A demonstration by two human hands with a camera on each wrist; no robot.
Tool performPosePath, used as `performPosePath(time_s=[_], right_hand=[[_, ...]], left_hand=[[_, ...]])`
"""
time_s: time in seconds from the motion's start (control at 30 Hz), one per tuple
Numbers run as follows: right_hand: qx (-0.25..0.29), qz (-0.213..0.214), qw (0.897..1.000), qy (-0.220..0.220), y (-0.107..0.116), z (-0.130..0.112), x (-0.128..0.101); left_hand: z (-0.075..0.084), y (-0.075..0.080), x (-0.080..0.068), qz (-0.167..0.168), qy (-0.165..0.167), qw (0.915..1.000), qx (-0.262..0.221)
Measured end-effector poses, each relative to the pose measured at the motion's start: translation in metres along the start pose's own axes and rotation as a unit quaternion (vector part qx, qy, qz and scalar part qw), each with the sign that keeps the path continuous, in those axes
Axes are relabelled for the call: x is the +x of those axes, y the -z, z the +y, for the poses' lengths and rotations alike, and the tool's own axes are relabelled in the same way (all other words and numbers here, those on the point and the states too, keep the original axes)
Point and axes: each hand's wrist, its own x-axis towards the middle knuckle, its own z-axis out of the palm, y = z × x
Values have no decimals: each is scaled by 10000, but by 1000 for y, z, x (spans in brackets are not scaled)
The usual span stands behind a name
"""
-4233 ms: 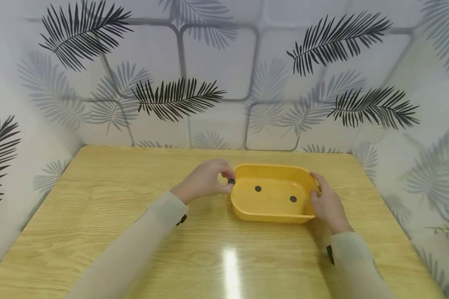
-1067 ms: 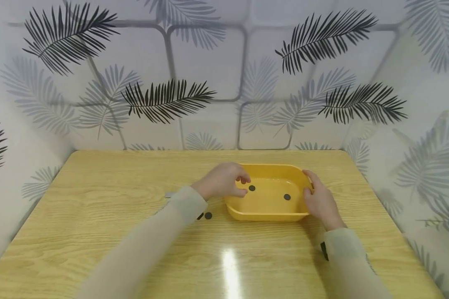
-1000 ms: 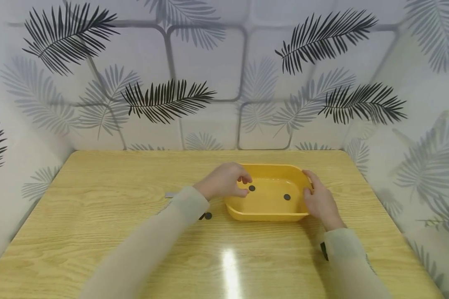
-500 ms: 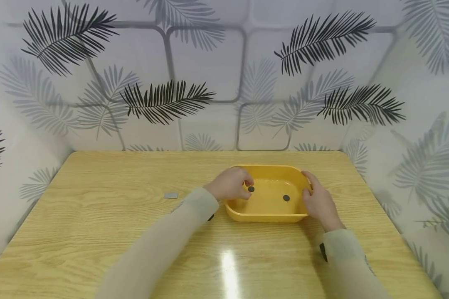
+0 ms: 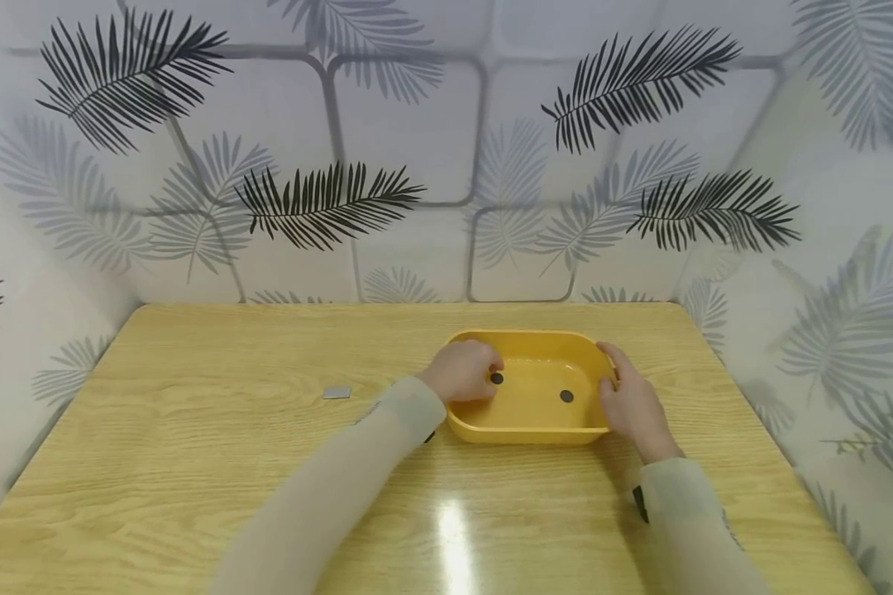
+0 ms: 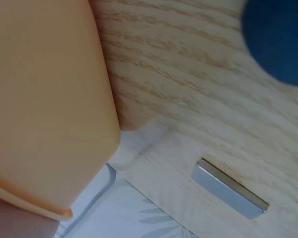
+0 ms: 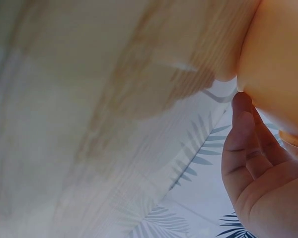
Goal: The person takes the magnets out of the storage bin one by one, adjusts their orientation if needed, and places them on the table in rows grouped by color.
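Head view: yellow tray [image 5: 524, 430] sat mid-table [image 5: 193, 463]. Left hand [image 5: 463, 372] curled at its left rim, pinching one black disc [image 5: 496, 378]; a second disc [image 5: 566, 396] lay inside. Right hand [image 5: 628, 405] steadied the right rim with straight fingers. Best to lower the disc flat before letting go.

Left wrist view: one grey metal bar [image 6: 230, 189] on the table.

Right wrist view: fingers [image 7: 246, 144] against the tray wall [image 7: 278, 59].

Light wooden table [image 5: 193, 463] with a glare spot, pale walls [image 5: 432, 149] printed with black and grey palm leaves
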Motion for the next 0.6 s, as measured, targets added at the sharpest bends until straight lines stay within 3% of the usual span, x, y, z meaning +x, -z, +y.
performPosePath(time_s=[0.1,0.23,0.6], right_hand=[[14,-11,10000,-4,0,0,0],[35,-38,10000,-27,-1,-1,0],[16,3,10000,-10,0,0,0]], left_hand=[[2,-2,2,-16,88,9999,121],[3,-4,5,-126,210,9997,-60],[16,-9,8,-254,-1,9931,-1147]])
